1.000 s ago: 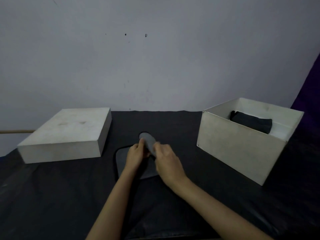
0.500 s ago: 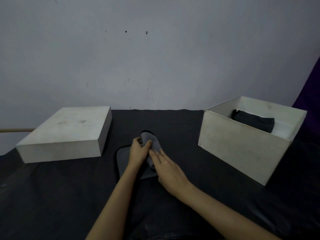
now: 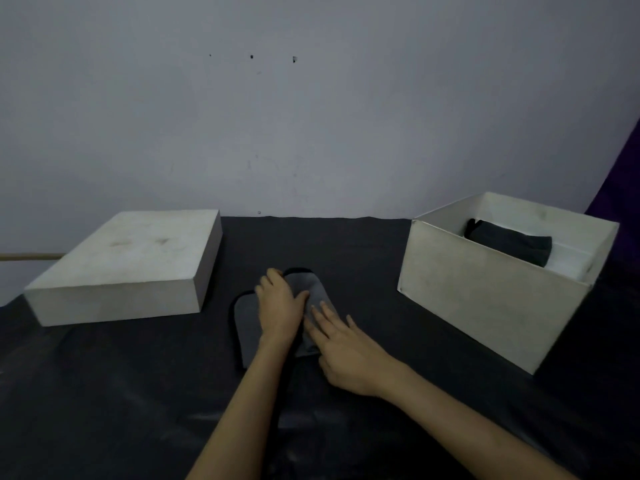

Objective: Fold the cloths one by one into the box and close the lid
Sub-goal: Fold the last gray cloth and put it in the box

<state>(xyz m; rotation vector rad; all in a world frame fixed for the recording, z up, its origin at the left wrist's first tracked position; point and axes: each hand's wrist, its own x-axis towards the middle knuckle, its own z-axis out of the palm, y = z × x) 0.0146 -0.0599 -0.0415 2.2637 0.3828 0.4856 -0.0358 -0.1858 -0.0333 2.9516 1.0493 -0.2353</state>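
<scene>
A small grey cloth [image 3: 247, 327] lies partly folded on the black table cover at the centre. My left hand [image 3: 278, 308] rests flat on top of it, fingers spread over the folded flap. My right hand [image 3: 341, 344] lies just to the right, with straight fingers pressing the cloth's right edge. The open white box [image 3: 485, 292] stands at the right, with a folded dark cloth [image 3: 512, 245] inside against its far wall. The white lid [image 3: 128, 265] lies flat at the left.
A pale wall closes off the far edge of the table. The black cover [image 3: 104, 393] reaches the near edge. A purple fabric [image 3: 623, 188] hangs at the far right behind the box. A wooden strip [image 3: 31, 257] shows at the left.
The flap of grey cloth that both hands held raised has been laid down. Both hands have flattened onto it, the right hand sliding back toward me along the right edge.
</scene>
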